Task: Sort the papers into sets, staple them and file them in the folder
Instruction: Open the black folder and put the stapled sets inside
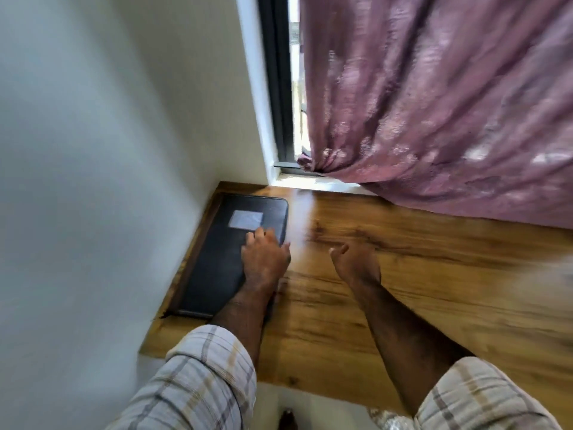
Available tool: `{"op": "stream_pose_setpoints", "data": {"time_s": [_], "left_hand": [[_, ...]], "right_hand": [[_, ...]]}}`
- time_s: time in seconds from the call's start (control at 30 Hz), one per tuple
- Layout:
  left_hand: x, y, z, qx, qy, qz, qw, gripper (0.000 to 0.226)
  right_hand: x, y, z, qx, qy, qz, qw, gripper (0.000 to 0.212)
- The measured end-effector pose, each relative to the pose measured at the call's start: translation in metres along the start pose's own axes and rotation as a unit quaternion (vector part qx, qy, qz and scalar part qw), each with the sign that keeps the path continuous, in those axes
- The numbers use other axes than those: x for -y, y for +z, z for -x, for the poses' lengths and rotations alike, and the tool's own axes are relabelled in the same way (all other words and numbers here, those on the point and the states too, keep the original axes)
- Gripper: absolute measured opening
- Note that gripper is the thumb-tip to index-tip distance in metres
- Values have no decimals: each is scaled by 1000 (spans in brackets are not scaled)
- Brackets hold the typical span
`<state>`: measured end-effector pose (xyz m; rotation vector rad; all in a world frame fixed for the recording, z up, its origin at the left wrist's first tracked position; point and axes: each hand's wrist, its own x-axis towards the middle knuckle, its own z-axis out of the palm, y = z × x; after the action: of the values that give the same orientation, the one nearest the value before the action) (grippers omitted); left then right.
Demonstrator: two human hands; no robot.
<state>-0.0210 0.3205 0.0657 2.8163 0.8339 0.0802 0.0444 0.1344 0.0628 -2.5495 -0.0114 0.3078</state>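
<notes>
Two bare hands are out over the wooden worktop, and I'm reading it from the left. Hard left is the white wall, and the dark folder lies on the worktop right along it, tucked into the corner, with a pale label near its far end. My left hand rests on the folder's right side, fingers laid fairly flat on the cover, their tips by the label's near edge, gripping nothing. Just right of the folder's edge the wood runs bare. My right hand sits above that open stretch, apart from the folder, fingers loosely curled and holding nothing; blur hides whether it touches the wood. Plaid sleeves cover both upper arms. Far right, a mauve curtain drapes over the worktop's back edge beside the dark window frame.
</notes>
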Motion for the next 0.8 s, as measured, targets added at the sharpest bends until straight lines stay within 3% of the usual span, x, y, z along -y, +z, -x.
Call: {"op": "stream_pose_setpoints", "data": {"time_s": [0.37, 0.6, 0.8], "left_hand": [[-311, 75, 159, 70, 193, 18, 979, 52], [-455, 119, 251, 127, 313, 30, 941, 51], [-543, 153, 303, 193, 401, 36, 895, 53]], "right_hand": [[-298, -196, 63, -89, 105, -29, 990, 24], [-444, -267, 89, -110, 181, -32, 977, 20], [-536, -296, 109, -206, 261, 67, 941, 43]]}}
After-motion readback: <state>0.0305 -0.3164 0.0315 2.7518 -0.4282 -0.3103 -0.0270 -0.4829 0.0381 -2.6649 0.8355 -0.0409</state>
